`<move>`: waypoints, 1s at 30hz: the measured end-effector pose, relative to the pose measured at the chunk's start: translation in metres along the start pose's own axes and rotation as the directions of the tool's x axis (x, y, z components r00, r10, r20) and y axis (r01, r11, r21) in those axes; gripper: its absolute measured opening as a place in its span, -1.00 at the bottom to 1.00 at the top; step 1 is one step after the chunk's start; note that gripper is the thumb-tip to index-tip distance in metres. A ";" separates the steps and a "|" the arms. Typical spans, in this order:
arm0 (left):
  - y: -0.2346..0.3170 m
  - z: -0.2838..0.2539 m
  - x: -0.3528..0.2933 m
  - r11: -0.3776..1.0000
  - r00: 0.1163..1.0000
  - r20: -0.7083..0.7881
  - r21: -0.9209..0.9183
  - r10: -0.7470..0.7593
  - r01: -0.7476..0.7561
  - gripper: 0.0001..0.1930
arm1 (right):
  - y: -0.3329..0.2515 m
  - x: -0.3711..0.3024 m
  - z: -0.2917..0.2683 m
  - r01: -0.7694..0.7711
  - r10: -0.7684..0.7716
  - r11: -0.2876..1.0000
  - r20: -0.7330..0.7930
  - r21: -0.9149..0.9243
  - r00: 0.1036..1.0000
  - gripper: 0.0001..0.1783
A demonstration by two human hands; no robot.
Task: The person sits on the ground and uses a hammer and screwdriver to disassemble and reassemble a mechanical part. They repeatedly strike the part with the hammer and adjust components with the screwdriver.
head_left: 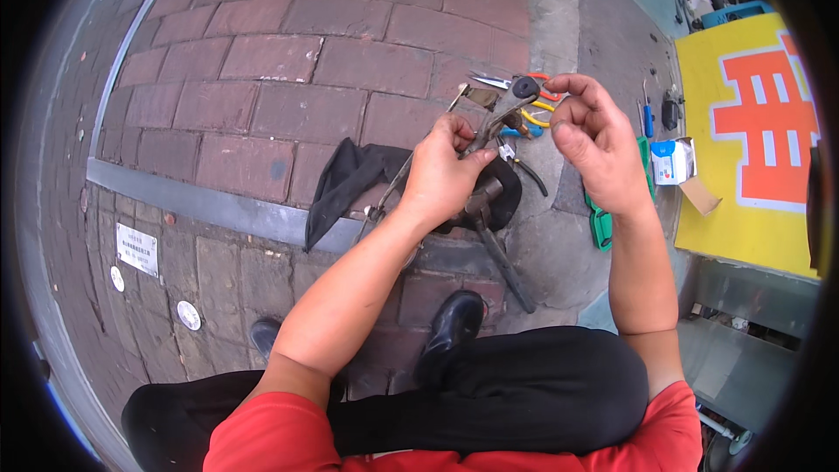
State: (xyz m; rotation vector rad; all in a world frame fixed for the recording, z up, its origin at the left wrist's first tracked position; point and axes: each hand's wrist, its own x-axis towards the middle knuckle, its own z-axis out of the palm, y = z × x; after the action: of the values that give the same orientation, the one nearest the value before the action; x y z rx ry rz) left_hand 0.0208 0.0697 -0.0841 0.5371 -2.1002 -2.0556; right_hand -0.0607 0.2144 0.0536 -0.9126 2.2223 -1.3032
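While the left hand (pixel 441 175) is closed on the dark round-ended piece (pixel 507 107), seemingly to steady it, the right hand (pixel 599 149) sits half-curled just beside its knob, nothing visible in the fingers. Piece is up front, between both hands. Close around: pliers (pixel 533 178), orange-handled scissors (pixel 492 81), hammer (pixel 505 267), probably within reach on purpose. Black cloth (pixel 345 179) lies left, green case (pixel 600 229) right.

Daylight, bright, diffuse; shadows soft; faint sheen on black shoe (pixel 456 319); fisheye bending toward dark, vignetted edges.
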 end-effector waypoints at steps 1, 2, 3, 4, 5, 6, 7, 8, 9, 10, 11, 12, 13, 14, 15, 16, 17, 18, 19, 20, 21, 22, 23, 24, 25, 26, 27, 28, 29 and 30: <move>-0.001 -0.001 0.001 0.999 0.999 0.016 -0.010 -0.042 0.042 -0.63 | 0.009 -0.004 0.003 -0.077 0.074 0.920 0.023 0.384 0.997 -0.45; -0.002 -0.002 0.003 0.994 0.996 0.042 -0.074 -0.078 0.081 -0.65 | 0.019 -0.009 0.006 -0.137 0.127 0.693 0.067 0.708 0.990 -0.42; -0.003 -0.003 0.004 0.990 0.996 0.047 -0.111 -0.081 0.086 -0.66 | 0.029 -0.014 0.011 -0.187 0.160 0.528 0.119 0.828 0.980 -0.38; -0.003 -0.004 0.006 0.984 0.992 0.060 -0.127 -0.115 0.122 -0.67 | 0.039 -0.017 0.017 -0.204 0.146 0.427 0.155 0.881 0.977 -0.35; -0.003 -0.006 0.006 0.987 0.994 0.052 -0.123 -0.100 0.106 -0.67 | 0.047 -0.022 0.023 -0.189 0.139 0.343 0.149 0.920 0.979 -0.33; -0.003 -0.007 0.007 0.985 0.993 0.049 -0.131 -0.111 0.116 -0.67 | 0.054 -0.025 0.029 -0.173 0.128 0.254 0.144 0.951 0.981 -0.31; -0.003 -0.009 0.007 0.977 0.992 0.064 -0.175 -0.113 0.122 -0.67 | 0.059 -0.028 0.034 -0.172 0.121 0.203 0.150 0.964 0.981 -0.30; -0.002 -0.011 0.006 0.967 0.986 0.082 -0.198 -0.149 0.162 -0.67 | 0.063 -0.029 0.038 -0.170 0.113 0.150 0.154 0.974 0.982 -0.29; -0.001 -0.012 0.006 0.963 0.986 0.085 -0.217 -0.141 0.157 -0.67 | 0.064 -0.030 0.042 -0.169 0.103 0.097 0.159 0.981 0.982 -0.27; 0.000 -0.013 0.006 0.960 0.987 0.087 -0.238 -0.132 0.150 -0.67 | 0.065 -0.030 0.045 -0.162 0.090 0.085 0.155 0.983 0.984 -0.23; 0.001 -0.014 0.007 0.955 0.988 0.089 -0.259 -0.122 0.142 -0.67 | 0.065 -0.030 0.048 -0.155 0.076 0.074 0.150 0.985 0.986 -0.18; 0.001 -0.015 0.007 0.957 0.988 0.091 -0.254 -0.122 0.142 -0.68 | 0.064 -0.030 0.050 -0.152 0.067 0.075 0.147 0.986 0.987 -0.14; 0.002 -0.016 0.007 0.958 0.988 0.091 -0.251 -0.123 0.143 -0.69 | 0.062 -0.029 0.052 -0.143 0.045 0.086 0.139 0.986 0.989 -0.12; 0.003 -0.016 0.007 0.958 0.990 0.091 -0.258 -0.109 0.129 -0.70 | 0.061 -0.029 0.054 -0.140 0.040 0.079 0.137 0.987 0.990 -0.12; 0.003 -0.016 0.008 0.956 0.989 0.094 -0.263 -0.112 0.133 -0.72 | 0.059 -0.029 0.056 -0.137 0.035 0.073 0.135 0.988 0.990 -0.12; 0.003 -0.016 0.008 0.954 0.989 0.095 -0.270 -0.111 0.133 -0.71 | 0.058 -0.029 0.058 -0.135 0.031 0.067 0.133 0.989 0.991 -0.11; 0.003 -0.016 0.008 0.951 0.989 0.095 -0.277 -0.111 0.133 -0.70 | 0.057 -0.029 0.059 -0.150 0.047 0.082 0.147 0.985 0.988 -0.10; 0.003 -0.016 0.008 0.949 0.989 0.095 -0.285 -0.110 0.133 -0.68 | 0.056 -0.030 0.061 -0.151 0.052 0.092 0.147 0.984 0.988 -0.09; 0.004 -0.015 0.008 0.947 0.989 0.090 -0.293 -0.113 0.135 -0.68 | 0.055 -0.031 0.062 -0.153 0.047 0.106 0.149 0.983 0.988 -0.09; 0.004 -0.014 0.007 0.943 0.990 0.085 -0.302 -0.117 0.137 -0.68 | 0.055 -0.030 0.063 -0.154 0.047 0.118 0.150 0.981 0.988 -0.09; 0.004 -0.014 0.007 0.939 0.990 0.078 -0.314 -0.119 0.138 -0.68 | 0.055 -0.031 0.064 -0.156 0.059 0.135 0.150 0.978 0.987 -0.09; 0.004 -0.014 0.006 0.942 0.990 0.076 -0.304 -0.121 0.139 -0.68 | 0.055 -0.031 0.065 -0.155 0.065 0.156 0.147 0.975 0.987 -0.10; 0.005 -0.014 0.006 0.945 0.990 0.075 -0.296 -0.123 0.140 -0.68 | 0.055 -0.030 0.066 -0.149 0.065 0.169 0.140 0.974 0.988 -0.11; 0.005 -0.014 0.006 0.948 0.992 0.071 -0.294 -0.108 0.124 -0.68 | 0.056 -0.030 0.066 -0.138 0.052 0.182 0.131 0.973 0.990 -0.11; 0.006 -0.013 0.006 0.947 0.990 0.075 -0.292 -0.117 0.134 -0.68 | 0.056 -0.029 0.066 -0.146 0.064 0.201 0.136 0.969 0.989 -0.12; 0.006 -0.013 0.006 0.947 0.991 0.077 -0.295 -0.110 0.128 -0.68 | 0.056 -0.029 0.066 -0.148 0.064 0.220 0.137 0.964 0.988 -0.13; 0.007 -0.013 0.006 0.947 0.992 0.072 -0.298 -0.105 0.122 -0.68 | 0.057 -0.030 0.066 -0.153 0.064 0.240 0.142 0.959 0.988 -0.14; 0.007 -0.013 0.006 0.945 0.992 0.078 -0.305 -0.098 0.118 -0.68 | 0.057 -0.030 0.066 -0.145 0.073 0.288 0.130 0.947 0.989 -0.13; 0.007 -0.013 0.005 0.943 0.993 0.076 -0.311 -0.095 0.114 -0.68 | 0.057 -0.032 0.067 -0.140 0.081 0.336 0.120 0.931 0.990 -0.13; 0.007 -0.013 0.005 0.942 0.993 0.075 -0.317 -0.091 0.110 -0.68 | 0.057 -0.033 0.068 -0.136 0.094 0.393 0.108 0.909 0.990 -0.12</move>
State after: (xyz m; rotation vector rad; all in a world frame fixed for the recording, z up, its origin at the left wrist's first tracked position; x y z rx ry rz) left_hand 0.0196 0.0555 -0.0775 0.5471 -1.7424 -2.4338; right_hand -0.0138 0.2158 -0.0285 -0.2944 1.0841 -2.0392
